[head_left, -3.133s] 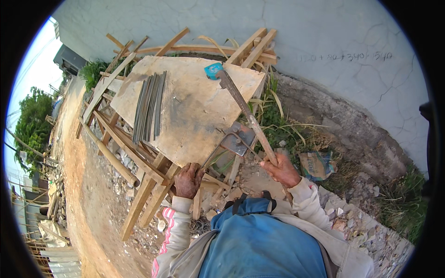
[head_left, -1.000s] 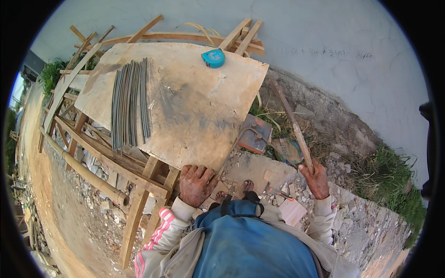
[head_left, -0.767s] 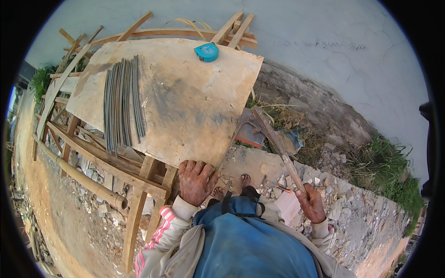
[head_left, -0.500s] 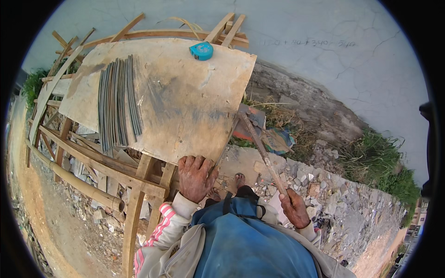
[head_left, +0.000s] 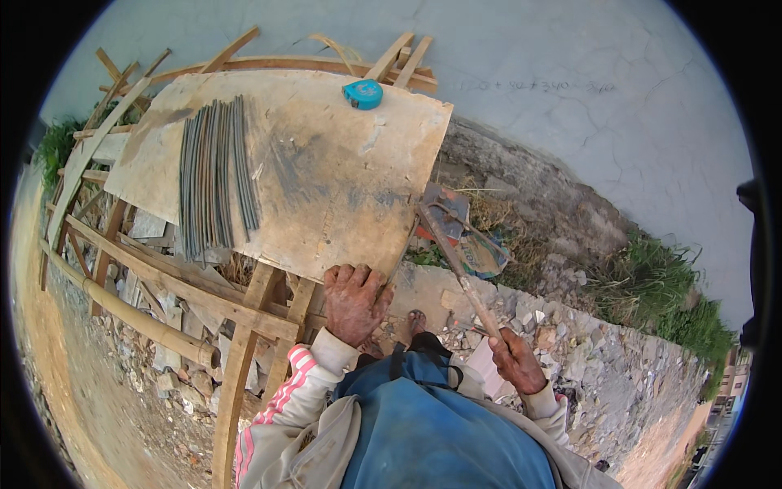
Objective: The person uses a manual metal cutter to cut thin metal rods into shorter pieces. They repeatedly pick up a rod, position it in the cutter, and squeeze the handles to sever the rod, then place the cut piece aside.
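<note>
My left hand (head_left: 355,303) rests on the near edge of a worn plywood board (head_left: 326,220), its fingers stretched out over the edge and nothing held. In my right hand (head_left: 518,361) is the lower end of a long rusty bar (head_left: 458,269), the fingers wrapped round it. The bar slants up and away to the left, its far end close beside the board's right edge; the exact shape of that end is hard to make out. A bundle of cut steel rods (head_left: 213,175) lies side by side on the board's left part. A blue tape measure (head_left: 363,94) sits near the far edge.
A timber frame (head_left: 179,285) supports the board, with a bamboo pole (head_left: 138,315) along its left side. A cracked grey wall (head_left: 562,73) stands beyond. Broken rubble (head_left: 586,359) covers ground at the right, near grass (head_left: 652,273) and a crumpled sack (head_left: 481,254).
The view has shifted slightly, so the board, rods and tape measure sit a little differently. The bar's far end has dropped slightly nearer. Both hands keep their places, the left on the board's edge.
</note>
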{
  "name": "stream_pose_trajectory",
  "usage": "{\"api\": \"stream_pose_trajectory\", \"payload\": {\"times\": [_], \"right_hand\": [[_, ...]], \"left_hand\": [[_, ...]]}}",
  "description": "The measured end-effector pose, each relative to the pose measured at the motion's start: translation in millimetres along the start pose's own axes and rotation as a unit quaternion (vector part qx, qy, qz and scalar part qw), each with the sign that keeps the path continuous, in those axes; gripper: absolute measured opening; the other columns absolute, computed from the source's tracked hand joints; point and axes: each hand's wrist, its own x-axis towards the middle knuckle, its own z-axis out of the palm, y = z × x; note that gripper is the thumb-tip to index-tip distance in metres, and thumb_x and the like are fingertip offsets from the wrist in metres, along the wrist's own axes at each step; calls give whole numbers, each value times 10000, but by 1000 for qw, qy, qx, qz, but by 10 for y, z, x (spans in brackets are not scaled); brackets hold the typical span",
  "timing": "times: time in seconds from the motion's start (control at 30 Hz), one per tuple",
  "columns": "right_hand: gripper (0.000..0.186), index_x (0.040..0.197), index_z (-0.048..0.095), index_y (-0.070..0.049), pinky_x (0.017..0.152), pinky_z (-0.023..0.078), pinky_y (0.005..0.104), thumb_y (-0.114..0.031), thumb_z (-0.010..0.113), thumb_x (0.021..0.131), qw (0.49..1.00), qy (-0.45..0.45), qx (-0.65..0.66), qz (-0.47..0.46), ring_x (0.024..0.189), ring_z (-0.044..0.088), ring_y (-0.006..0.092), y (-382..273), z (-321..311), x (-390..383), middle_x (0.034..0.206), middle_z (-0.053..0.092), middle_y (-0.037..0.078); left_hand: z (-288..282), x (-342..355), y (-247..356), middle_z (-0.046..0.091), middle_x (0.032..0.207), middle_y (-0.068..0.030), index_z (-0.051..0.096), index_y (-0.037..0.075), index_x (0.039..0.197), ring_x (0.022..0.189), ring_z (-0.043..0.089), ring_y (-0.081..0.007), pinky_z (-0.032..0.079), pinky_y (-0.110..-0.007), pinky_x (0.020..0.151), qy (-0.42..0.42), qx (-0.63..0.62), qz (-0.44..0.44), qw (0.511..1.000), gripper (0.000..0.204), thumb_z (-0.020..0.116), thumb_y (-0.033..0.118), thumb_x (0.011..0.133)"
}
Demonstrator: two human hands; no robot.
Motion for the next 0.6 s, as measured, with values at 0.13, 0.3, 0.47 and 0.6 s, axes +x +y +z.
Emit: {"api": "stream_pose_trajectory", "payload": {"times": [0.13, 0.3, 0.47, 0.6], "right_hand": [[252, 978, 501, -55, 432, 303, 259, -292, 510, 1063, 987, -35, 138, 77, 483, 360, 64, -185, 48, -125, 627, 408, -27], [307, 941, 454, -93, 431, 315, 230, -371, 492, 1067, 977, -79, 176, 96, 488, 348, 56, -390, -1, -134, 660, 391, -29], [262, 963, 483, -106, 417, 279, 224, -348, 499, 1064, 970, -35, 210, 116, 491, 336, 47, -471, 155, -214, 666, 391, -38], [242, 969, 494, -115, 420, 268, 220, -338, 511, 1060, 967, -18, 226, 120, 503, 328, 41, -473, 335, -242, 669, 389, -46]], "left_hand": [[-6, 9, -15, 614, 874, -95, 641, 90, 900, 865, 565, -316, 393, -466, 845, -7, -13, 2, 1000, 201, 736, 227, 787], [0, 13, -39, 617, 868, -97, 644, 87, 887, 848, 571, -311, 399, -470, 846, -11, -13, 17, 1000, 192, 727, 237, 800], [-6, 24, -108, 613, 866, -99, 640, 88, 898, 847, 573, -312, 402, -471, 849, -6, -25, 27, 999, 191, 729, 226, 799], [-28, 38, -168, 608, 860, -99, 640, 91, 902, 848, 574, -313, 404, -469, 852, -12, -26, 21, 999, 189, 732, 219, 796]]}}
